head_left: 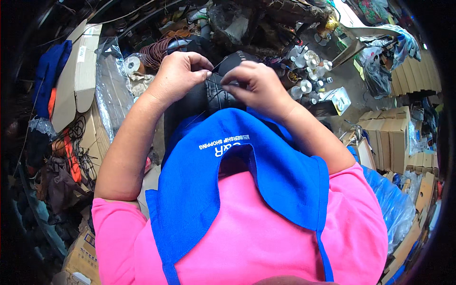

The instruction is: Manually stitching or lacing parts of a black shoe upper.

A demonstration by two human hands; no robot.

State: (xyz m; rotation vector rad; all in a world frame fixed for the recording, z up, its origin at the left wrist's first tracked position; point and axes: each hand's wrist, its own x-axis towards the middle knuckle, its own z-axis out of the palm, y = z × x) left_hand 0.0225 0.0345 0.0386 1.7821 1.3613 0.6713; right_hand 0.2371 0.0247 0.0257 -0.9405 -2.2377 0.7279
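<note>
My left hand point(183, 73) is closed in a pinch, thumb against fingers, on a thin dark thread that runs up toward the right. Close by, my right hand point(259, 88) has its fingers curled toward the thumb; slight blur and their small size hide what they hold. Beyond and between the hands sits a black leather-like piece point(233, 61) with a row of light stitches on it. Below it lies more black seamed material point(214, 92) over my lap. A blue apron point(190, 190) covers my front.
Coiled brown cord point(156, 51) and a white spool point(132, 64) lie at the far left, beside a plastic-wrapped sheet point(113, 85). Several small bottles point(306, 71) stand on the floor at right. Cardboard boxes point(387, 137) and plastic bags point(377, 71) crowd the right side.
</note>
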